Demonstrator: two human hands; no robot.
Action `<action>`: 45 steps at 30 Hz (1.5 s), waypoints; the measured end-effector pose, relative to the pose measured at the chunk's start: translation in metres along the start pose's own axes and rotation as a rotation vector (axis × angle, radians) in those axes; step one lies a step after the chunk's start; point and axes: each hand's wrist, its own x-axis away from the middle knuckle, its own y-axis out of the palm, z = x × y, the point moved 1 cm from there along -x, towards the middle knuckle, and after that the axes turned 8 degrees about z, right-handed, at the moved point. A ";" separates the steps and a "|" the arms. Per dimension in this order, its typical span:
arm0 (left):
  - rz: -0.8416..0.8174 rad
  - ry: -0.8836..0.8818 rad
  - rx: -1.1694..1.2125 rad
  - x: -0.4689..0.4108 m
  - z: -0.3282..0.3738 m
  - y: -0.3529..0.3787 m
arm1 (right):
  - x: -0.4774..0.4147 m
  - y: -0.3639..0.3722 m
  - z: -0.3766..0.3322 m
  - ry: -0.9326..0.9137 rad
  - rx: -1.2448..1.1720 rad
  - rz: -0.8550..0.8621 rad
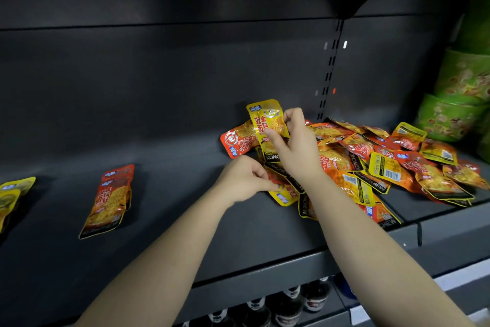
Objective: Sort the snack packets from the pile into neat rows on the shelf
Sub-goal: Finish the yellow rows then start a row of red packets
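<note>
Dark grey shelf (185, 194), matching back panel, slotted strip (328, 69) running up the back right of centre.

Pile (384, 162) of snack packets: right half of the shelf, red/orange and yellow mixed, overlapping, some face down with barcodes showing. It spills to the shelf's front edge.

Green bowls (456, 104): stacked at far right, just behind the pile's right end.

Bottles (286, 308): a row on the level below, tops only visible.

Both forearms reach in from the bottom and meet at the pile's left end.

Right hand (297, 146): fingers curled, thumb and fingers gripping the yellow packet (267, 122) by its right edge. The packet is upright, lifted above the pile's left end, print facing the camera.

Left hand (244, 178): lower and just left of the right wrist, fingers curled, thumb and forefinger pinching the low packet (285, 195) at the pile's near-left corner. That one lies down on the shelf.

Red stack (108, 199): sorted packets lying flat, left of centre, well apart from the pile.

Yellow stack (10, 196): far left edge, cut off by the frame.
</note>
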 end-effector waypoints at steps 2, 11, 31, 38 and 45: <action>0.021 -0.026 0.028 -0.003 -0.005 -0.008 | 0.000 0.000 0.000 -0.002 -0.002 0.003; 0.268 -0.046 0.002 -0.004 -0.017 -0.036 | 0.001 0.000 -0.003 0.014 0.000 -0.032; 0.421 -0.145 0.285 0.018 -0.039 -0.111 | -0.001 0.022 -0.035 -0.017 0.154 -0.248; 0.468 -0.059 0.193 0.057 -0.065 -0.167 | 0.013 0.065 -0.089 -0.061 0.164 -0.326; 0.543 0.035 0.069 0.102 -0.097 -0.232 | 0.038 0.117 -0.162 -0.051 0.077 -0.349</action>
